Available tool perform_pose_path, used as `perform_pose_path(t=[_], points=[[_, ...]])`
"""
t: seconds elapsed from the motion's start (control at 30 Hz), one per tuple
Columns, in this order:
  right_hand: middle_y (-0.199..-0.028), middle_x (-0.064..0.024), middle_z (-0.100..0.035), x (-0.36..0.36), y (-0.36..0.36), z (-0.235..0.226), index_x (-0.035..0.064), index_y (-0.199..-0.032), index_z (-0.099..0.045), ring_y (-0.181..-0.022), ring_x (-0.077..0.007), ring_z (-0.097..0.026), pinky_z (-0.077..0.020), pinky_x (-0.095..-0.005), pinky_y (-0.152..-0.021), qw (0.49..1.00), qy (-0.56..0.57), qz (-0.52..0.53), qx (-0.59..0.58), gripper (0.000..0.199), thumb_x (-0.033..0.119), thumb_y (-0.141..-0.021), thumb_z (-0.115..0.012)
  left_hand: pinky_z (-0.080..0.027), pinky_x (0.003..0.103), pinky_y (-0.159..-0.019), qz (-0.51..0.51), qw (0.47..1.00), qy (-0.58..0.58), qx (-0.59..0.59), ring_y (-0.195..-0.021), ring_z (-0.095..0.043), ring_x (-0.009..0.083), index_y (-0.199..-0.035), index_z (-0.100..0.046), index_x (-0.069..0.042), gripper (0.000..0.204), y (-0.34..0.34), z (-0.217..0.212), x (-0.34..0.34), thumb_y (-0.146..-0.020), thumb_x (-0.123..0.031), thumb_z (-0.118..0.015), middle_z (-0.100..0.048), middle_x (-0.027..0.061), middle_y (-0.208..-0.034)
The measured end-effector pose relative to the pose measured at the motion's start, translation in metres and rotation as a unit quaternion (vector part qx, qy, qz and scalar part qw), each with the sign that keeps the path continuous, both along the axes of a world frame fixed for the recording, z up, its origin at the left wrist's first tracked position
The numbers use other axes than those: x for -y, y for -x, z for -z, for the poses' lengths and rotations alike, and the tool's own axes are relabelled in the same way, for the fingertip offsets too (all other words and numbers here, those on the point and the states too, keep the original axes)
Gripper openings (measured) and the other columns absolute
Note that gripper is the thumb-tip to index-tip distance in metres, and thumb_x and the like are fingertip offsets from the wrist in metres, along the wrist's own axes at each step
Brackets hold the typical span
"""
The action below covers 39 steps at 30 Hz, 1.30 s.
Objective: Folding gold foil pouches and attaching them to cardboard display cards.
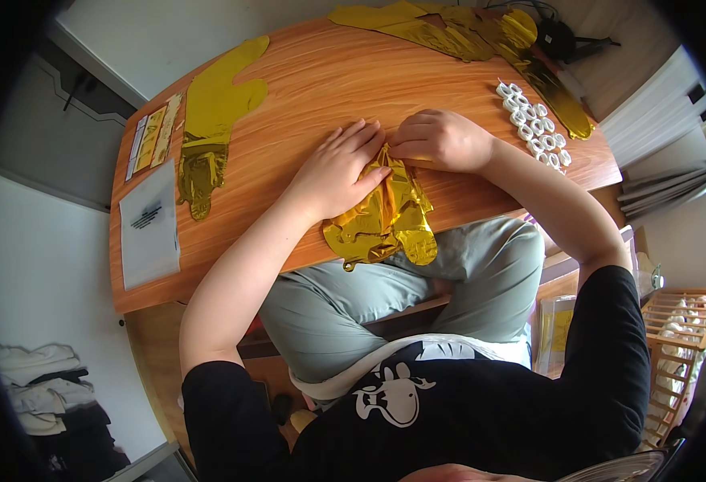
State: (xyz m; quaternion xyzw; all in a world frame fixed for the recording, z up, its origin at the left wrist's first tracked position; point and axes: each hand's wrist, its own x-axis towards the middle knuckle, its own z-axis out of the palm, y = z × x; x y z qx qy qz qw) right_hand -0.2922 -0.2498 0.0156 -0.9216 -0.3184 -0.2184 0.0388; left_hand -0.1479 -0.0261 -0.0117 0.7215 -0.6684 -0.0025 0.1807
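A crumpled, flat gold foil balloon (411, 210) lies at the table's near edge, its rounded lower end hanging over towards my lap. My left hand (333, 170) rests flat on the foil's left side, fingers stretched out and the thumb lying across the foil. At the balloon's narrow far tip, my right hand (443, 142) has its fingers closed in a pinch on the gold foil. Exactly what sits between those fingertips is hidden.
More flat gold foil balloons lie at the left (212, 112) and along the far edge (449, 36) of the wooden table (304, 88). Small white ribbon-like rolls (534, 126) cluster at the right. A whitish plastic sheet (150, 241) and a flat multicoloured packet (153, 138) lie far left.
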Motion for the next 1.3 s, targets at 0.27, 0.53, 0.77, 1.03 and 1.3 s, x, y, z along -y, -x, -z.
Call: perform_pose_path(t=[0.27,0.53,0.77,1.03,1.3], points=[[-0.12,-0.0106,-0.074,-0.019,0.028,-0.004,0.0042,-0.118,-0.073,-0.111,-0.0335,-0.069,-0.0542,-0.0449,-0.099,0.993,-0.069,0.081,-0.058,0.035,0.013,-0.085,-0.076,-0.027,0.046,-0.127,0.004,1.0,0.003,-0.012,-0.155,-0.034,0.0349,-0.151,-0.052,-0.001,0.058,0.001,-0.001,0.0,-0.107,-0.039,-0.054,-0.043,0.0171,-0.163],[-0.132,-0.0093,-0.069,-0.022,0.04,-0.002,0.0067,-0.127,-0.071,-0.125,-0.0316,-0.062,-0.0461,-0.0469,-0.11,0.987,-0.058,0.121,-0.092,0.036,0.018,-0.093,-0.07,-0.026,0.049,-0.127,0.011,1.0,0.02,-0.014,-0.155,-0.034,0.0345,-0.152,-0.052,-0.007,0.059,0.003,-0.001,-0.002,-0.107,-0.044,-0.054,-0.042,0.0164,-0.164],[-0.125,-0.0062,-0.068,-0.033,0.045,-0.001,0.0099,-0.126,-0.072,-0.122,-0.0298,-0.061,-0.0465,-0.0451,-0.108,0.984,-0.042,0.167,-0.056,0.036,0.019,-0.092,-0.072,-0.025,0.051,-0.127,0.002,1.0,-0.017,0.024,-0.156,-0.032,0.0325,-0.154,-0.052,-0.016,0.053,0.003,-0.001,-0.003,-0.107,-0.041,-0.055,-0.041,0.0122,-0.165],[-0.12,-0.0104,-0.07,-0.036,0.055,-0.004,0.0053,-0.118,-0.073,-0.116,-0.0318,-0.067,-0.0539,-0.0437,-0.099,0.994,-0.063,0.076,-0.053,0.037,0.016,-0.083,-0.076,-0.024,0.05,-0.128,0.001,1.0,-0.014,0.016,-0.157,-0.031,0.0313,-0.156,-0.049,-0.022,0.054,0.005,-0.004,-0.003,-0.105,-0.039,-0.057,-0.04,0.0107,-0.166],[-0.119,-0.0162,-0.071,-0.033,0.056,0.011,0.0002,-0.115,-0.073,-0.113,-0.0343,-0.069,-0.0564,-0.0445,-0.097,0.991,-0.11,0.049,-0.057,0.035,0.014,-0.083,-0.076,-0.023,0.051,-0.128,0.01,0.999,-0.013,0.031,-0.156,-0.031,0.0329,-0.159,-0.045,-0.018,0.064,-0.001,0.001,-0.002,-0.105,-0.052,-0.053,-0.04,0.0101,-0.166]])
